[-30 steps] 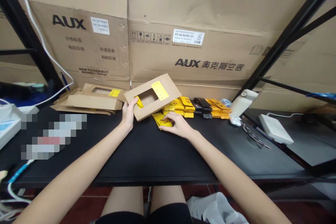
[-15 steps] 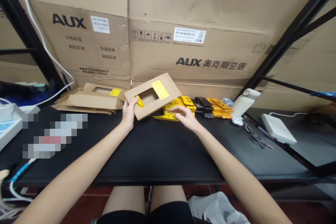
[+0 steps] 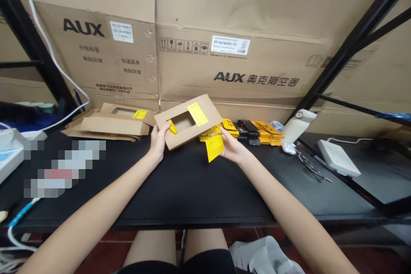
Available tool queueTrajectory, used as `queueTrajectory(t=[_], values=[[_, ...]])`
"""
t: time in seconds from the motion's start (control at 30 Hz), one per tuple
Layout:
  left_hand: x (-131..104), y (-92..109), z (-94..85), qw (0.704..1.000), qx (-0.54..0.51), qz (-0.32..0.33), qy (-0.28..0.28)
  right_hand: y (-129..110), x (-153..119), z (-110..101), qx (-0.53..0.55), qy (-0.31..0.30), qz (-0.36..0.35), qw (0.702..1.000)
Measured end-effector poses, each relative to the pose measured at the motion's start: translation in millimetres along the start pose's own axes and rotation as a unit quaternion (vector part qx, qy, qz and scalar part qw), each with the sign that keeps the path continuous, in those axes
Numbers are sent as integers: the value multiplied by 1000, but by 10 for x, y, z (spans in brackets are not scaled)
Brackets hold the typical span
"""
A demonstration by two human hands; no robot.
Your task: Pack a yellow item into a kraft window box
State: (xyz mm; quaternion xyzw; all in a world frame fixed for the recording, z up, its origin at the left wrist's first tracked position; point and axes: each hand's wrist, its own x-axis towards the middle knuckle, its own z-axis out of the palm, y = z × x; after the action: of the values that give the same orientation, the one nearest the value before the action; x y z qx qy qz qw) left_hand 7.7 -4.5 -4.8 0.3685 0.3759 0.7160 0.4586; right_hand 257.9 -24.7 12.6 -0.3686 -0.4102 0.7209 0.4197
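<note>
From the head camera, you see your two bare arms reaching out over a black table (image 3: 180, 188).

Your left hand (image 3: 158, 141) holds a flat brown box (image 3: 188, 120) with a window cut in it. Your fingers are closed on its left edge, thumb on top, and the box is tipped up off the table. It has a yellow sticker (image 3: 197, 114) on top, to the right of the window. A bit of yellow shows just by your left thumb.

Your right hand (image 3: 231, 147) holds a small yellow packet (image 3: 214, 147). Your fingers pinch its right side, and the packet hangs down to the left of them, just under the right end of the box. It is lifted off the table.

Just past your right hand lies a pile of yellow and black packets (image 3: 247, 130), at the far side of the table. To the right of the pile stands a white scanner (image 3: 297, 128), and near it lies a white power strip (image 3: 337, 157).

On the far left lies a stack of flat brown boxes (image 3: 112, 122). Behind it all stand big cardboard cartons (image 3: 224, 30).
</note>
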Motion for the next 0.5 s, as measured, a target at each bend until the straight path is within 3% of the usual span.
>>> queueTrajectory(t=[0.1,0.2,0.5], values=[[16,-36,-16,1000,5,3,-10,41,-20,-3,-6,-35,2,999],[27,-61,-29,1000,19,8,-17,62,-18,18,-10,-32,5,999],[19,-67,-21,999,28,9,-25,-77,-65,97,72,124,-47,989]])
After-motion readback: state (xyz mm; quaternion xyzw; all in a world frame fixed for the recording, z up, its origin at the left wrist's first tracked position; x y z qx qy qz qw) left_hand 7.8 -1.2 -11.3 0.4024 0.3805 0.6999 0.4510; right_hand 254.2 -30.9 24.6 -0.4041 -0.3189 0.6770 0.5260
